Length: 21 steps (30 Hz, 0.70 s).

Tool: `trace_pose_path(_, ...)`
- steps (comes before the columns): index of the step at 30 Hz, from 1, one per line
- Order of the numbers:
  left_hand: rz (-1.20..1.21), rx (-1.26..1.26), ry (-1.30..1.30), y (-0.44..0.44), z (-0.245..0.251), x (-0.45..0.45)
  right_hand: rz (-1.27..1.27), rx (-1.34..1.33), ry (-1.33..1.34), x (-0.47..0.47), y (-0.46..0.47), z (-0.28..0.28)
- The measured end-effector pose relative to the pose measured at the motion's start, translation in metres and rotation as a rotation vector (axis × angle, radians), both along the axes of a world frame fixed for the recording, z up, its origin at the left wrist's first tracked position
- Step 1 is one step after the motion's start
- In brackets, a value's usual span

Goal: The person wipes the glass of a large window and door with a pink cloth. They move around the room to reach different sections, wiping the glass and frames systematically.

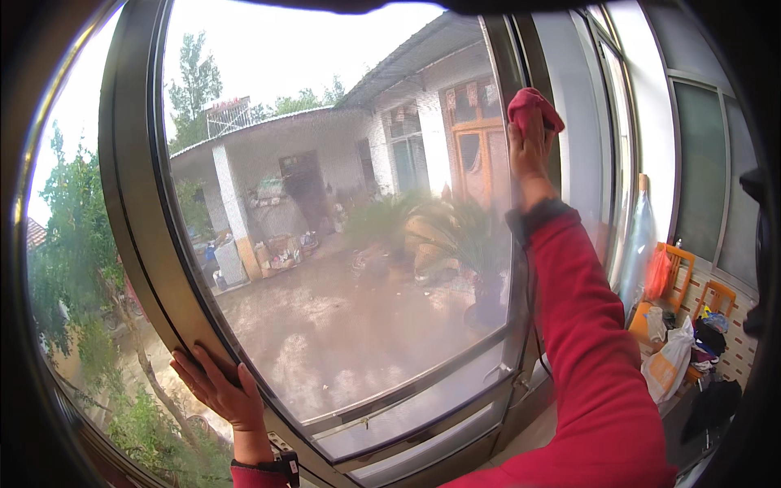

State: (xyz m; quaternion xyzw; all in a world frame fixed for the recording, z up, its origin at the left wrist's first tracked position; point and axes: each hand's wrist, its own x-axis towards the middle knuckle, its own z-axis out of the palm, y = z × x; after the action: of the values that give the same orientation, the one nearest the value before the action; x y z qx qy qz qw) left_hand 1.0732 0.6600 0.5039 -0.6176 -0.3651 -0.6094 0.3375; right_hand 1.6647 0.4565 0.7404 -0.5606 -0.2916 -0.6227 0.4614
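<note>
A tall metal-framed window or door panel with a mesh screen (341, 317) stands in front of me. My right hand (532, 152) is raised at its right side and presses a bunched red cloth (532, 104) against the dark right stile (509, 55). Most of the cloth shows above my fingertips. Lower down, my left hand (223, 390) grips the brown left stile (143, 256), its fingers over the outer side and the thumb towards the screen. Near the bottom right of the panel is a metal latch (520, 383).
Through the screen appear a courtyard, a potted palm (470, 244) and a low building (421, 134). Trees (73, 244) grow outside at left. At right, wooden chairs (676, 268) hold bags and clothes; a white sack (668, 363) leans there. A dark cable (538, 341) hangs beside the frame.
</note>
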Motion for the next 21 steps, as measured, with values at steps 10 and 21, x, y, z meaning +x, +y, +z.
trace_pose_path(10, -0.061, -0.052, -0.016, -0.004, 0.002, 0.000, 0.121, -0.078, -0.151, -0.143, 0.057, -0.056)
trace_pose_path(21, -0.149, -0.060, -0.005, -0.004, 0.000, -0.009, 0.537, -0.389, -0.318, -0.482, 0.167, -0.047)
